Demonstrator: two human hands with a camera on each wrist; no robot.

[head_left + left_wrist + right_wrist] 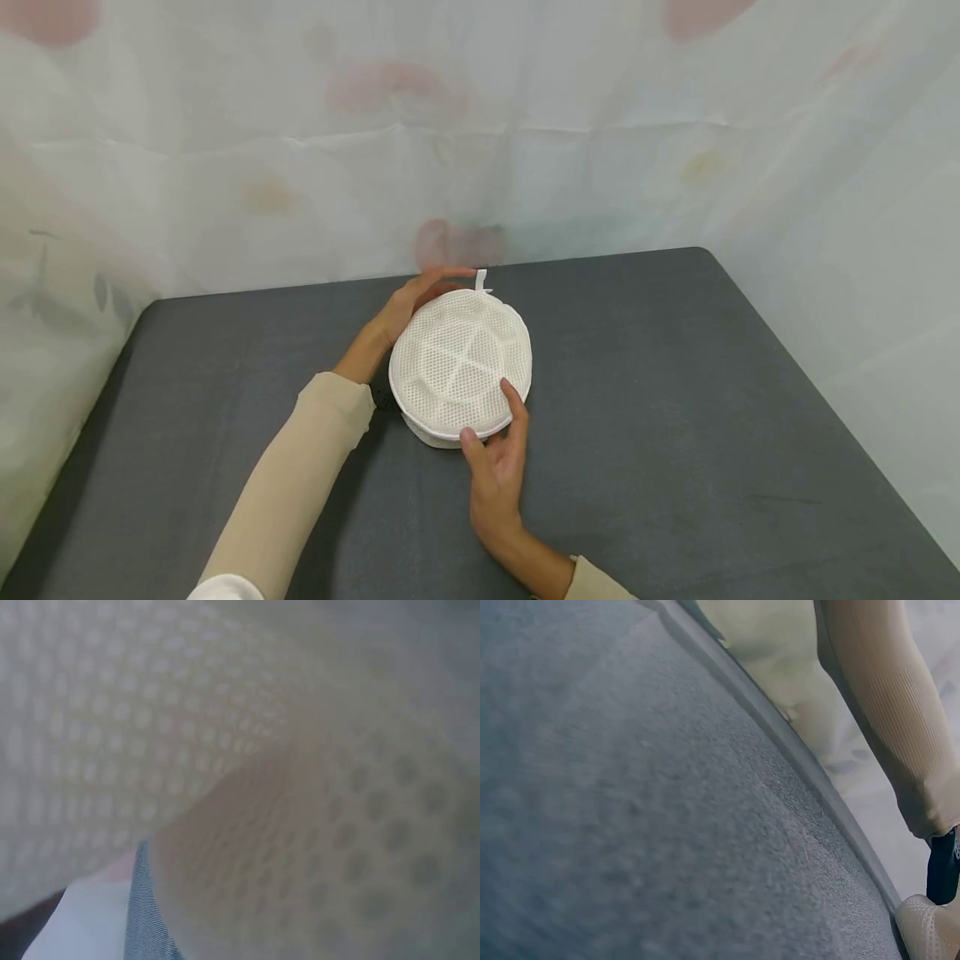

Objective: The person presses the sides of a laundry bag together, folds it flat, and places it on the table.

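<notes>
Before me: dark grey worktop [675, 417], felt-like surface, rounded far corners. Behind and at both sides: pale sheet backdrop [525, 125], creased, faint pink and yellow blotches.

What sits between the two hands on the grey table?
The head view shows a round white mesh pouch between them; the left hand cups its far edge and the right hand holds its near edge.

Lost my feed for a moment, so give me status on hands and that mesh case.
Left hand grips far edge of round white mesh laundry case. Right hand pinches near rim. Case on grey table, nothing blocking.
</notes>
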